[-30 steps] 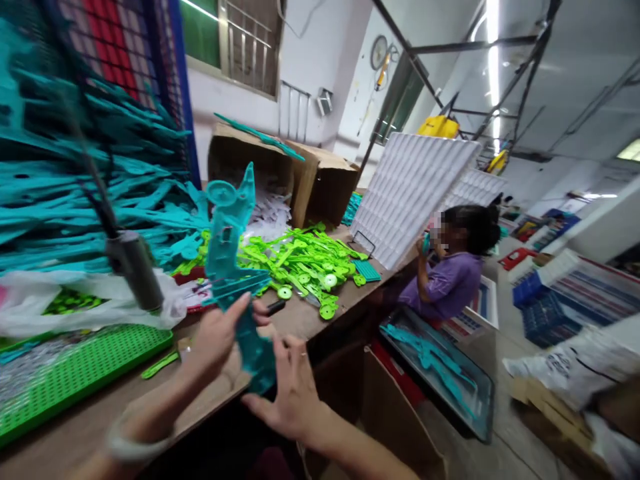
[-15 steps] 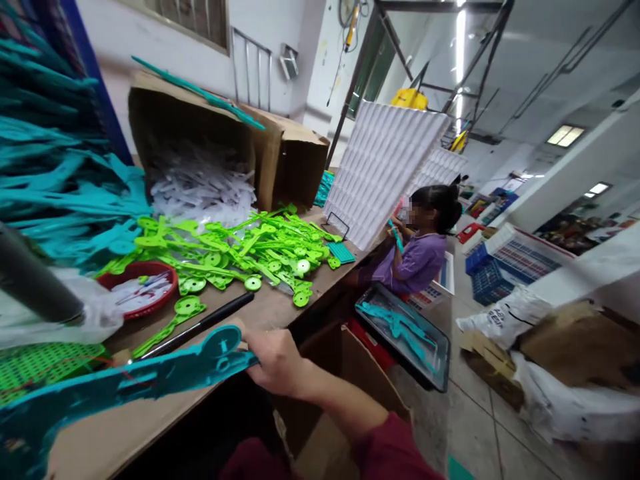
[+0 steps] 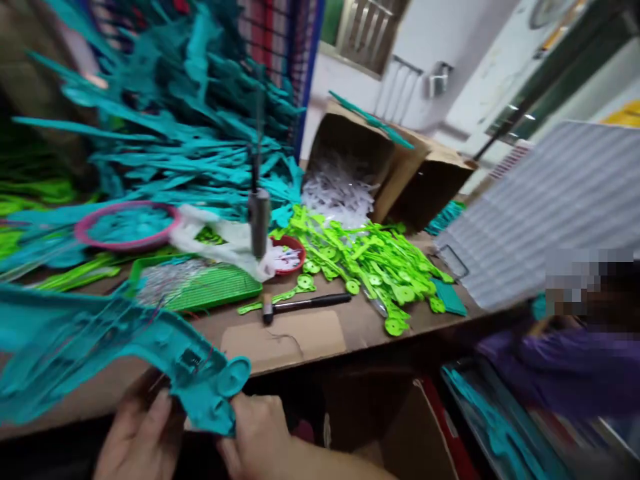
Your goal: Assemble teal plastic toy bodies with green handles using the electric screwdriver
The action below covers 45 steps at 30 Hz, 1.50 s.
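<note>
My right hand (image 3: 260,427) is closed around the rounded end of a long teal plastic half-shell (image 3: 165,347), ribbed inside, with thin wires and a small spring-like dark part. The shell reaches out past the left edge of the view. My left hand (image 3: 145,433) is just under the shell, its fingers bent and blurred; whether it grips the shell is unclear. Beyond the shell, a hammer (image 3: 310,302) with a black handle lies on the table next to a flat cardboard piece (image 3: 290,340). A green basket (image 3: 215,290) holding thin wires stands left of the hammer.
Lime-green plastic parts (image 3: 370,260) are heaped on the table before a carton (image 3: 345,133) of whitish pieces. Teal parts (image 3: 200,153) pile up behind a pink-rimmed basket (image 3: 127,243). A red bowl (image 3: 300,257) stands mid-table. A person in purple (image 3: 560,367) sits at right by a tray.
My view has swung left, bringing the teal pile and pink-rimmed basket into sight. My left hand has come into view beneath the shell, which my right hand still holds.
</note>
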Each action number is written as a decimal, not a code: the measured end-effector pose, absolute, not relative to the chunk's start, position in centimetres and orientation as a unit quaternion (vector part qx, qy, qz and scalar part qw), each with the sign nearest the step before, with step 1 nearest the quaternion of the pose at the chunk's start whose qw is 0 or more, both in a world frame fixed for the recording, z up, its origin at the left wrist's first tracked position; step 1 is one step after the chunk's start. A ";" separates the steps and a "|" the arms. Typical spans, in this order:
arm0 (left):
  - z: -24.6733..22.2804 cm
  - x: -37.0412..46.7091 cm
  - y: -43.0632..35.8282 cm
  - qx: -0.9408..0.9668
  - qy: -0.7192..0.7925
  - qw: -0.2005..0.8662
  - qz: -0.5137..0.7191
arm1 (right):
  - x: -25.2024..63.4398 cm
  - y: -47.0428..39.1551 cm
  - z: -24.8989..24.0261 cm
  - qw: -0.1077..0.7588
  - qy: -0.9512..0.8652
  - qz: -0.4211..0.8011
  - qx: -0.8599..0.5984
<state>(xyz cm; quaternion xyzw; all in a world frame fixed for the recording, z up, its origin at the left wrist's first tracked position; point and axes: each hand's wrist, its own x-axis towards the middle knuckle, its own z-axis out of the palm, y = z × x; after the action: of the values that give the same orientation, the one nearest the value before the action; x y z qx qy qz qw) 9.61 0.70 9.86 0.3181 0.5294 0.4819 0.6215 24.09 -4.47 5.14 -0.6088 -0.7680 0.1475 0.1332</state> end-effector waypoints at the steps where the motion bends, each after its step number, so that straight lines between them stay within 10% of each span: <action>1: 9.7 9.0 0.6 0.287 0.527 0.615 0.511 | 23.2 -3.9 5.5 0.113 -0.792 0.156 -0.580; 9: 8.4 3.0 3.0 0.177 0.560 0.584 0.560 | 22.2 5.7 14.0 0.043 -0.910 0.310 -0.272; 19: 6.7 2.7 6.4 0.213 0.495 0.671 0.509 | 22.4 27.2 11.6 -0.018 -0.800 0.038 -0.599; 35: 6.1 2.9 7.0 0.318 0.500 0.605 0.531 | 17.0 14.9 11.7 0.164 -0.922 0.160 -0.312; 45: 4.2 3.1 6.8 0.321 0.503 0.622 0.506 | 22.1 21.9 12.1 -0.019 -0.821 0.037 -0.570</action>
<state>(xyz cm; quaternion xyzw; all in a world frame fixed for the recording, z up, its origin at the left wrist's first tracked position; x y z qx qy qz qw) 3.08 6.76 4.18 0.3212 0.5034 0.5064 0.6220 22.14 21.87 12.09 -0.5696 -0.8208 0.0372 -0.0186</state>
